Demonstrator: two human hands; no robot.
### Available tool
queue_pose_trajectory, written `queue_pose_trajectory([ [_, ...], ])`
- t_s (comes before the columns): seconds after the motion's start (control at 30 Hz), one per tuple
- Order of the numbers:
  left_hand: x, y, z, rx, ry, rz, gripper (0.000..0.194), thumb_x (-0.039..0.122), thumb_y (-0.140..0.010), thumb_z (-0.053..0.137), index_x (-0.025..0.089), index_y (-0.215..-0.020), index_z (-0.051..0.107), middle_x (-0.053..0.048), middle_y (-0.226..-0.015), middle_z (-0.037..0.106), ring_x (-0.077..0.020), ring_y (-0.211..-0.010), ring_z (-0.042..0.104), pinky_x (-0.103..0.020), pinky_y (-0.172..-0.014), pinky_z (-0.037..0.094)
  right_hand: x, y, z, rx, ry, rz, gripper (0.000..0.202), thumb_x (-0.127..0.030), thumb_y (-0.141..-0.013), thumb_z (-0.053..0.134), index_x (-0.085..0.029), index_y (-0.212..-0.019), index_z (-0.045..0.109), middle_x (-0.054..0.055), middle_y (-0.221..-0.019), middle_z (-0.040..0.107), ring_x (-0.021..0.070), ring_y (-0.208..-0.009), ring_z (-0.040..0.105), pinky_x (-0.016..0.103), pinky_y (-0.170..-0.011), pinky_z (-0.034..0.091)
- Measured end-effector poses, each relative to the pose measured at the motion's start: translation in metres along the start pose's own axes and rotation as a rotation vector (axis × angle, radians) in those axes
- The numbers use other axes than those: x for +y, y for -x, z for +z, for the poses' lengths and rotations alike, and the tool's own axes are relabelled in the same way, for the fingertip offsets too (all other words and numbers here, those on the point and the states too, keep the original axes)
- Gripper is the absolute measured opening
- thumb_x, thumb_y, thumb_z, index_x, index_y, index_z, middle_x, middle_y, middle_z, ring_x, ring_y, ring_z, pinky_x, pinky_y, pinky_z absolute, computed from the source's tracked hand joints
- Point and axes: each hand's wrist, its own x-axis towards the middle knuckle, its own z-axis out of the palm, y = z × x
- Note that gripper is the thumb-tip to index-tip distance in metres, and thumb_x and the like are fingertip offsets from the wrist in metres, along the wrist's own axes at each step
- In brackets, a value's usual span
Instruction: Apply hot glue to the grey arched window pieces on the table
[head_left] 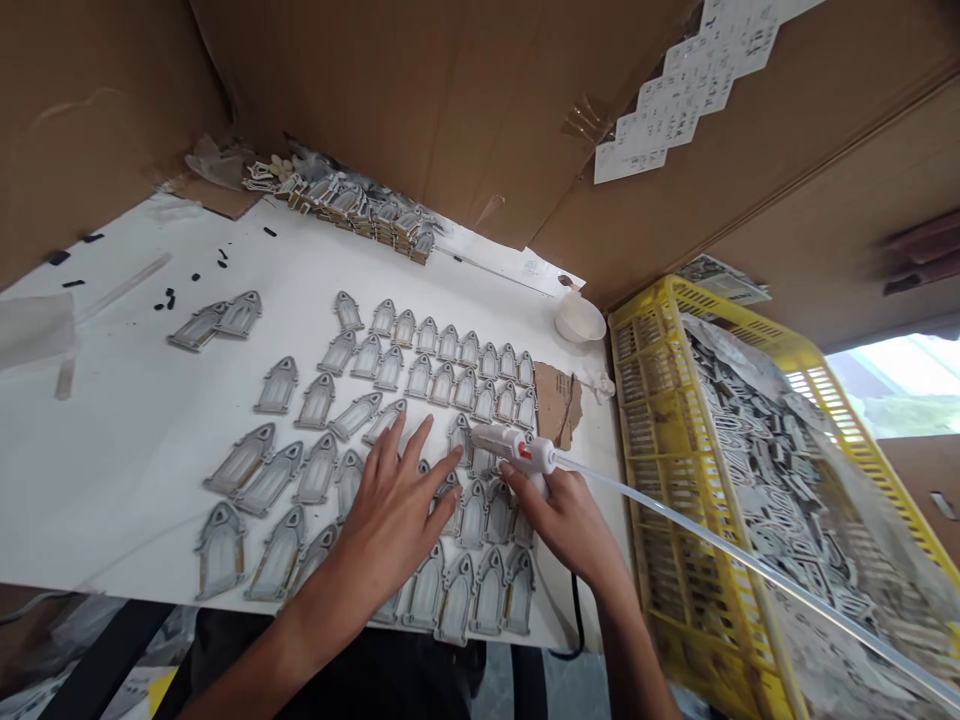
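My right hand [566,520] is wrapped round a white hot glue gun [510,445], its nozzle end pointing left over the rows of pieces. A long clear glue stick [675,515] runs out of its back toward the lower right. With fingers spread, my left hand [401,500] rests over the middle of the rows, hiding several pieces beneath it. Around both hands lie many small grey-white arched window-shaped pieces [442,383] in rough rows. One arched piece [459,435] lies between my left fingertips and the nozzle; whether the nozzle touches it I cannot tell.
A yellow plastic crate [660,480] of grey-white pieces stands at the right. Stacked pieces [375,215] line the back edge of the white table [142,430]. A white bowl [580,318] and torn cardboard [556,400] sit near the crate. Cardboard walls [420,90] enclose the back.
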Motion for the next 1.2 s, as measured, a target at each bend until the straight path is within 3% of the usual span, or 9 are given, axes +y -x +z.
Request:
queue_pose_trajectory([
  [0.1,0.001,0.000,0.002,0.008,-0.006,0.000,0.042,0.039,-0.116,0.056,0.030,-0.154,0.073,-0.015,-0.177,0.049,-0.0507,-0.171,0.028,-0.077,-0.129,0.044,0.000,-0.001,0.002,0.023,0.060,-0.023,0.045,-0.058,-0.109,0.054,-0.021,-0.110,0.079,0.012,-0.100,0.085,0.0358,-0.102,0.081,0.038,-0.088,0.054],
  [0.23,0.001,-0.002,0.002,0.004,-0.015,0.004,0.042,0.038,-0.115,0.057,0.029,-0.153,0.074,-0.017,-0.177,0.048,-0.0523,-0.171,0.030,-0.079,-0.128,0.044,-0.001,-0.002,0.001,0.034,0.080,-0.040,0.042,-0.056,-0.109,0.054,-0.022,-0.110,0.079,0.013,-0.102,0.085,0.0357,-0.106,0.080,0.038,-0.089,0.053],
  [0.43,0.001,-0.002,-0.001,-0.018,-0.009,-0.002,0.043,0.039,-0.117,0.054,0.030,-0.155,0.072,-0.017,-0.179,0.047,-0.0534,-0.171,0.029,-0.080,-0.126,0.045,-0.006,-0.002,-0.011,-0.008,0.255,-0.013,0.046,-0.060,-0.112,0.053,-0.023,-0.100,0.078,0.012,-0.096,0.083,0.0341,-0.099,0.080,0.036,-0.081,0.048],
  [0.57,0.002,-0.001,0.001,-0.007,-0.015,0.001,0.044,0.039,-0.117,0.054,0.029,-0.155,0.072,-0.017,-0.178,0.048,-0.0524,-0.171,0.029,-0.079,-0.127,0.044,-0.029,-0.008,-0.022,-0.112,0.440,0.093,0.053,-0.061,-0.116,0.050,-0.023,-0.094,0.080,0.013,-0.089,0.081,0.0335,-0.094,0.078,0.035,-0.071,0.038],
  [0.63,0.002,-0.002,0.001,0.001,-0.016,0.003,0.043,0.039,-0.116,0.055,0.029,-0.154,0.073,-0.017,-0.177,0.049,-0.0513,-0.171,0.030,-0.077,-0.128,0.044,-0.044,-0.013,-0.028,-0.154,0.505,0.126,0.054,-0.062,-0.117,0.048,-0.024,-0.102,0.084,0.014,-0.093,0.082,0.0345,-0.096,0.078,0.036,-0.070,0.035],
  [0.77,0.002,-0.003,0.000,0.010,-0.009,-0.002,0.042,0.037,-0.115,0.058,0.028,-0.152,0.074,-0.017,-0.176,0.050,-0.0515,-0.171,0.030,-0.075,-0.130,0.043,-0.061,-0.022,-0.042,-0.174,0.486,0.114,0.045,-0.060,-0.114,0.054,-0.026,-0.108,0.084,0.011,-0.097,0.083,0.0328,-0.095,0.078,0.036,-0.073,0.035],
  [0.87,0.000,-0.005,-0.002,-0.004,0.005,-0.009,0.041,0.036,-0.116,0.057,0.028,-0.152,0.075,-0.017,-0.176,0.049,-0.0520,-0.171,0.029,-0.076,-0.129,0.043,-0.055,-0.020,-0.051,-0.190,0.413,0.119,0.048,-0.063,-0.111,0.056,-0.025,-0.098,0.084,0.008,-0.083,0.079,0.0285,-0.083,0.075,0.036,-0.073,0.038],
  [0.97,-0.004,-0.007,-0.004,-0.023,0.028,-0.014,0.040,0.038,-0.116,0.056,0.031,-0.151,0.075,-0.015,-0.177,0.049,-0.0494,-0.172,0.027,-0.076,-0.130,0.042,-0.039,-0.012,-0.053,-0.171,0.342,0.059,0.046,-0.063,-0.109,0.057,-0.028,-0.100,0.085,0.005,-0.076,0.075,0.0270,-0.078,0.072,0.036,-0.073,0.043],
  [1.2,-0.008,-0.010,-0.003,-0.033,0.036,-0.026,0.041,0.040,-0.117,0.056,0.033,-0.153,0.073,-0.013,-0.177,0.049,-0.0474,-0.173,0.025,-0.074,-0.131,0.040,-0.015,0.001,-0.041,-0.227,0.121,0.086,0.052,-0.066,-0.108,0.056,-0.026,-0.078,0.070,0.002,-0.068,0.069,0.0244,-0.070,0.068,0.035,-0.068,0.046],
])
